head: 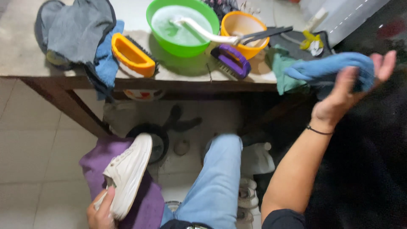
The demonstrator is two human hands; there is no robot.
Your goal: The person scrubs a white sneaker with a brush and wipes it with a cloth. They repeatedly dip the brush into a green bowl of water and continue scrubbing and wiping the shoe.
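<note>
White sneaker (127, 171) lies sole-up on a purple cloth (146, 203) over my lap, heel clamped in my left hand (101, 210), which the bottom edge cuts off. Past its toe, bare tiled floor (38, 140) spreads under the table (140, 82). My right hand (349, 91), blurred, closes loosely around a blue cloth (326, 68) just off the table's corner; dark blur behind it hides everything else.

Bright tabletop, dark right side, motion-blurred
</note>
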